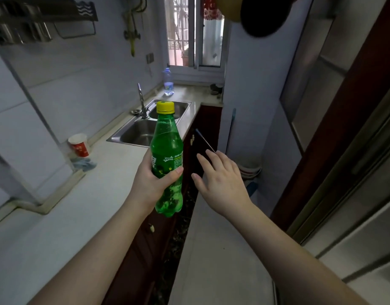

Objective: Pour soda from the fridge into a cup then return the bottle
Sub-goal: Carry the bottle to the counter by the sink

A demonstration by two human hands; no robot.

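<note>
Soda bottle held upright over the counter edge, cap on.

The pale counter is cut off at the left; a steel double sink is set into it. The left hand grips the green plastic bottle, hiding part of its label. The right hand hovers beside it, fingers spread and holding nothing. A red-and-white paper cup stands by the wall.
</note>
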